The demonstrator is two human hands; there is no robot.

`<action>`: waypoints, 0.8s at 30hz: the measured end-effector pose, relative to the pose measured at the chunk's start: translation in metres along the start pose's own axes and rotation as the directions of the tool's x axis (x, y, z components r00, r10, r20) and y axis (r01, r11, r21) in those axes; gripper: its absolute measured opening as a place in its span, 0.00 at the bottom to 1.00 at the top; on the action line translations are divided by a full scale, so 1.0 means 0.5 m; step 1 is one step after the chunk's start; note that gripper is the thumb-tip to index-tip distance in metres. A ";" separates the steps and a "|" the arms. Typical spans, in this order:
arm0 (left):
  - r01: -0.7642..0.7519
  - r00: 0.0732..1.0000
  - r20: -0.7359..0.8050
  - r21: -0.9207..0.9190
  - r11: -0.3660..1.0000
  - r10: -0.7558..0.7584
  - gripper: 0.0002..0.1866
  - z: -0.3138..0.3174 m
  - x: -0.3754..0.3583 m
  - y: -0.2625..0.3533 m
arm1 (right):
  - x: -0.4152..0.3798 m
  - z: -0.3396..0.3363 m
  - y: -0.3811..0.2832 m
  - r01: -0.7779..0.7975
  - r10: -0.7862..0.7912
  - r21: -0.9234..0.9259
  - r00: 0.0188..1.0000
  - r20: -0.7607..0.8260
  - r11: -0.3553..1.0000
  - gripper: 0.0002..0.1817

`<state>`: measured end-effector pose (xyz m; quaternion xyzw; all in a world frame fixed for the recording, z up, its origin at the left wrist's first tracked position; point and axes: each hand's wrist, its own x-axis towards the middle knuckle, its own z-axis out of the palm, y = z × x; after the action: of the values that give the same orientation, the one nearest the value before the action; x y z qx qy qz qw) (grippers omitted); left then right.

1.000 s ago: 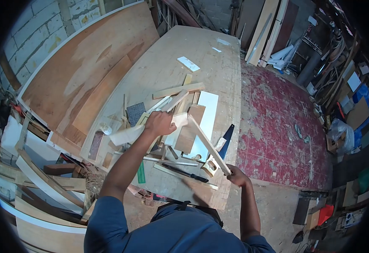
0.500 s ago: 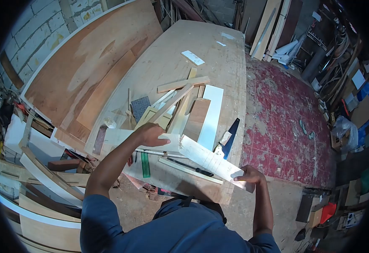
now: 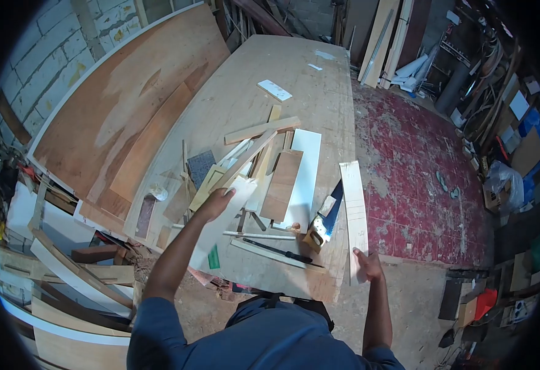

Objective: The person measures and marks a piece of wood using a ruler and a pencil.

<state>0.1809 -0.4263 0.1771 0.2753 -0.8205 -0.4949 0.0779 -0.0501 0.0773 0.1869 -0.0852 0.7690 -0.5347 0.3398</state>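
My left hand (image 3: 216,205) grips a pale white board (image 3: 220,224) near its upper end, over the front left of the table. At the table's right edge, my right hand (image 3: 367,265) is closed on the lower end of a second white board (image 3: 354,209), which points away from me and has thin lines across it. Between the two boards lie a saw with a blue blade (image 3: 331,213) and a long dark tool (image 3: 276,249). A brown wood piece (image 3: 284,185) and a long white panel (image 3: 304,172) rest just beyond them.
Loose wood strips (image 3: 262,130) and a dark speckled tile (image 3: 201,166) lie on the large table (image 3: 307,68). A big brown panel (image 3: 128,98) leans at the left, above curved wooden parts (image 3: 76,271). Red flooring (image 3: 405,179) spans the right side.
The two boards, whose ends met before, are now apart. The right one has swung to point away from me; the left one has turned, its end now up beside the wood pile.
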 end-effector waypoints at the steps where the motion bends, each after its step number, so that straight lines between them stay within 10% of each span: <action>1: 0.063 0.996 -0.048 -0.116 0.991 -0.069 0.28 0.012 0.021 -0.023 | 0.026 0.005 0.057 0.082 -0.081 0.077 0.997 -0.020 0.994 0.20; 4: 0.406 0.912 0.112 -0.112 0.907 -0.394 0.29 0.064 0.058 0.019 | 0.026 0.023 0.118 0.050 -0.030 0.229 0.996 -0.089 0.972 0.18; 8: 0.379 0.923 0.033 0.080 0.922 -0.383 0.31 0.182 0.148 0.018 | 0.000 0.054 0.145 0.062 -0.029 0.172 0.982 -0.188 0.983 0.17; 12: 0.024 0.998 0.050 0.129 0.991 -0.031 0.30 0.255 0.294 -0.005 | -0.028 0.062 0.169 -0.002 0.039 0.163 0.973 -0.228 0.987 0.18; 16: 0.129 0.969 -0.248 0.532 0.837 0.008 0.36 0.225 0.335 0.160 | -0.057 0.073 0.136 -0.045 0.070 0.154 0.984 -0.165 0.987 0.19; 20: 0.106 0.950 -0.304 0.523 0.846 0.069 0.39 0.248 0.347 0.182 | -0.055 0.096 0.111 -0.020 0.046 0.168 0.988 -0.149 0.986 0.18; 24: -0.030 0.970 0.243 0.022 0.999 0.024 0.29 0.341 0.291 0.084 | 0.000 0.130 0.134 0.018 0.004 0.186 0.993 -0.116 0.982 0.17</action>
<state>-0.0248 -0.3571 0.1070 0.2024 -0.8338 -0.5133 -0.0198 0.0053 0.0555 0.1154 -0.0245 0.7335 -0.6098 0.2992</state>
